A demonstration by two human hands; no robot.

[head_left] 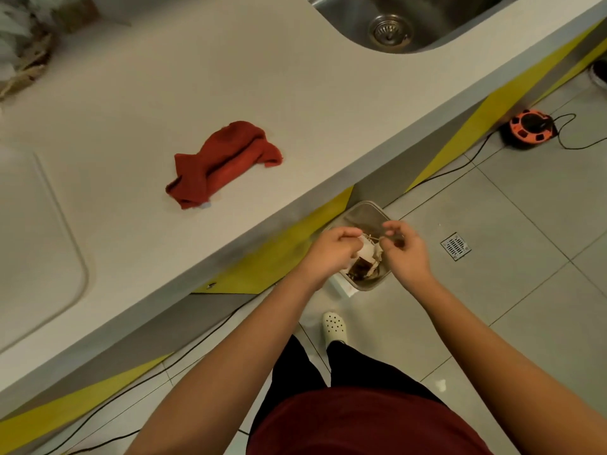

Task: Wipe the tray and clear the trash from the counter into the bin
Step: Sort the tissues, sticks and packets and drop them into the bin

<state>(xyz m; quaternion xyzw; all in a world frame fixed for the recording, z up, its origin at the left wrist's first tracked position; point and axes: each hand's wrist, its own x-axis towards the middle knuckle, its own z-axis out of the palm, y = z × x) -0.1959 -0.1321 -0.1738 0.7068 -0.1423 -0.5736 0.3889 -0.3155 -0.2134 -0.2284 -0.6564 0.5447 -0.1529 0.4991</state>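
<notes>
I see a rust-red cloth [223,164] on the off-white worktop [131,93]. Below its front edge runs a grey panel with yellow diagonal stripes [272,257]. The floor [525,208] is pale grey tile; a cable reel [528,128] is orange and black.

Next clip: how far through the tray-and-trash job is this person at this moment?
Looks late. Done, apparently: the red cloth lies dropped on the counter, beside a pale tray at the left edge with nothing visible on it. In hand: both the left hand and right hand hover over the bin on the floor, with paper trash between them. Left: releasing that trash; the straw-like clutter in the far corner may still need clearing.
</notes>
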